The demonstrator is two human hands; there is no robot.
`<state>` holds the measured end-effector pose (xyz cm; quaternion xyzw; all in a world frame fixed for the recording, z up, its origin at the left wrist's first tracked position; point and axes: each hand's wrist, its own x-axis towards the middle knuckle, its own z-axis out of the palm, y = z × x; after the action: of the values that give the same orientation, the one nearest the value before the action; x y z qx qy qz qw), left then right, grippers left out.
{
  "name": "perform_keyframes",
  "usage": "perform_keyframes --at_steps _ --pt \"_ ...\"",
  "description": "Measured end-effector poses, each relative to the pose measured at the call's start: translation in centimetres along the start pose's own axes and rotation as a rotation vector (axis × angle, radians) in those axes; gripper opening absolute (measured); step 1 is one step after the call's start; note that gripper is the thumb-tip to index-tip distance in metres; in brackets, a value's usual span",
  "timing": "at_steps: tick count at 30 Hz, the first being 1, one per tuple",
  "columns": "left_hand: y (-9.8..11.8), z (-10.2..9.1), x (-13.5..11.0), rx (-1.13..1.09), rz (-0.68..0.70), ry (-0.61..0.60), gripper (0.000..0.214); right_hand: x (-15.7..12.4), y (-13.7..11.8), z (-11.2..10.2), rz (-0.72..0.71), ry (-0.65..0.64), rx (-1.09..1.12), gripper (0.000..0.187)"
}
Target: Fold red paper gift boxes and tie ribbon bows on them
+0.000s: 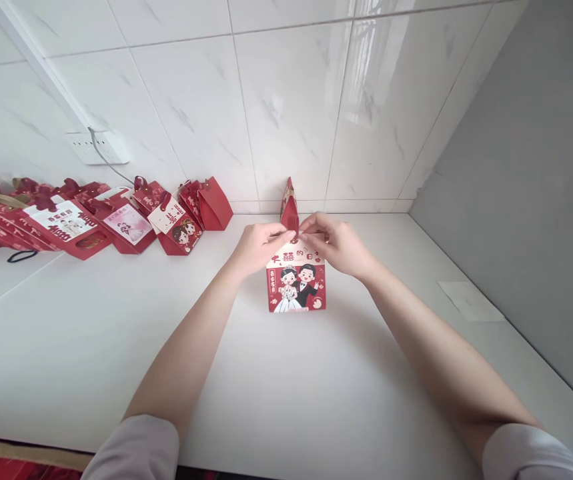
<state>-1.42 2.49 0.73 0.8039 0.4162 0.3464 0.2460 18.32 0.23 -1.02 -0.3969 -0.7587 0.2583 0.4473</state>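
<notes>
A red and cream wedding candy box stands on the white table, its front printed with a cartoon bride and groom. Both hands meet at its top. My left hand is closed, thumb and index finger pinching a dark red ribbon at the box's peak. From the other side, my right hand pinches at the same spot, its fingertips close to the left thumb. The fingers partly cover the ribbon and the box's upper edge. Just behind rises a narrow, pointed red piece with a patterned side; whether it belongs to this box I cannot tell.
Several red candy boxes with ribbons line the wall at the left. A black loop lies by them. A wall socket with a cable is above. A pale paper slip lies at right, near a grey panel.
</notes>
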Motion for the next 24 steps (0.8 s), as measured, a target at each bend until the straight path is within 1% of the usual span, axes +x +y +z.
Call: perform_keyframes --at_steps 2,4,7,12,19,24 --pt "0.0 -0.1 0.1 -0.030 -0.041 0.059 0.043 0.0 0.0 0.0 -0.057 0.030 0.042 0.015" --pt "-0.1 -0.2 0.2 -0.054 -0.065 0.110 0.046 -0.1 0.1 0.0 -0.113 0.023 0.025 0.014" --pt "-0.1 -0.2 0.3 -0.045 -0.053 0.160 0.046 -0.1 0.2 0.0 -0.185 0.004 -0.033 0.017" --pt "0.3 -0.3 0.3 0.048 -0.015 0.194 0.041 -0.1 0.2 0.3 -0.265 0.006 -0.125 0.024" --pt "1.0 -0.6 -0.1 0.055 0.013 0.233 0.039 -0.2 -0.4 0.5 -0.330 0.050 -0.182 0.024" --pt "1.3 -0.6 -0.3 0.070 0.024 0.245 0.039 -0.4 -0.7 0.6 -0.334 0.060 -0.188 0.023"
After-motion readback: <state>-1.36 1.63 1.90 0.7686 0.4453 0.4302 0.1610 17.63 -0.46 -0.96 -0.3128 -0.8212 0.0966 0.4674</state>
